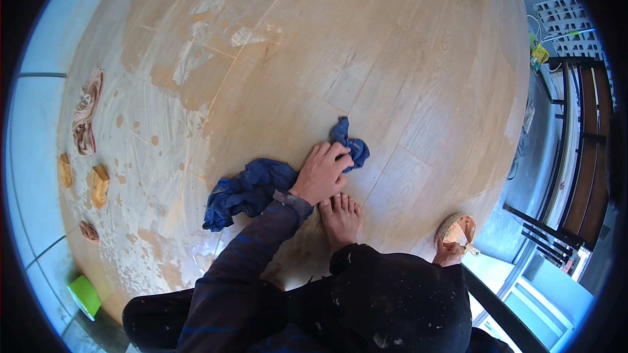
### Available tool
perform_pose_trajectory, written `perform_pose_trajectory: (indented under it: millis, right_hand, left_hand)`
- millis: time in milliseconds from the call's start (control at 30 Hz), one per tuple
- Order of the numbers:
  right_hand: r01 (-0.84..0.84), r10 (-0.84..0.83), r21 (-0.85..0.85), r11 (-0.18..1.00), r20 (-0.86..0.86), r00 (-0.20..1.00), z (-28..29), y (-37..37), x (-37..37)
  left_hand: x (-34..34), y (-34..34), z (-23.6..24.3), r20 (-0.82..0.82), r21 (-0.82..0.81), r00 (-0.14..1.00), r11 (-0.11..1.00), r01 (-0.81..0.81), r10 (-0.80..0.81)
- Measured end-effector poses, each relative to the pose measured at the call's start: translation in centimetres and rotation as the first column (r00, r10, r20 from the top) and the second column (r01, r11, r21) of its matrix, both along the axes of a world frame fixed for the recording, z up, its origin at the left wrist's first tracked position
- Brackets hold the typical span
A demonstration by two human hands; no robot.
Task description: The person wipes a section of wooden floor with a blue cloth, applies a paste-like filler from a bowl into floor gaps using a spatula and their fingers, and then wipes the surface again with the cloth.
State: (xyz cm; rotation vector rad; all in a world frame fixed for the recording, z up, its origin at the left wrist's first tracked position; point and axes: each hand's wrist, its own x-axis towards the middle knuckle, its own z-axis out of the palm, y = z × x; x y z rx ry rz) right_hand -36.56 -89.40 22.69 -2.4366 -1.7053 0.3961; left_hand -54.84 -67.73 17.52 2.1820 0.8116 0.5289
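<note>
the left hand [322, 173] lay flat and spread, palm down, pressing a crumpled dark blue cloth [252, 191] against a large wooden board [366, 72]. the cloth was soft and rumpled, bunched in two lumps: the bigger one spilled out to the left of the wrist, the smaller one poked out past the fingertips toward the upper right. a dark, faintly striped sleeve [248, 255] covered the forearm down to the cuff. just below the hand a bare foot [341, 219] rested on the board, toes nearly touching the heel of the hand.

the board was pale, smooth-grained wood with long plank seams, patched with whitish filler streaks [196, 52] in the upper left and tan blotches along its left side. the right hand [450, 252] sat at the board's lower right edge, closed on a round, worn tan sanding pad [458, 229].

near the left edge lay two small wood blocks [99, 184], a crumpled brown rag [86, 112] and a small brownish scrap [88, 231]; a green object [85, 295] sat off the board's lower left. the wide upper and right stretch of the board held nothing. dark metal bars [543, 229] stood beyond the right edge.
</note>
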Motion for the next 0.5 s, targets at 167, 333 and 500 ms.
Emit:
perform_pose_trajectory:
  millis: [167, 333, 500]
  right_hand:
    - [0.666, -0.625, -0.184, 0.723, 0.238, 0.744, 1.0, -11.2, 13.2]
    - [0.369, -0.352, 0.198, 0.908, -0.113, 0.929, 1.4, -2.4, 7.3]
    - [0.26, -0.195, 0.149, 0.954, -0.347, 0.917, 2.4, 1.9, 5.1]
  left_hand:
    - [-3.0, -3.6, 1.2, 0.003, -0.046, 0.993, 0.992, 0.116, -0.116]
    - [-1.8, -2.2, 0.3, 0.045, 0.001, 0.991, 0.992, 0.128, -0.128]
    - [2.8, 3.9, -0.4, -0.015, 0.17, 0.996, 0.982, -0.088, 0.092]
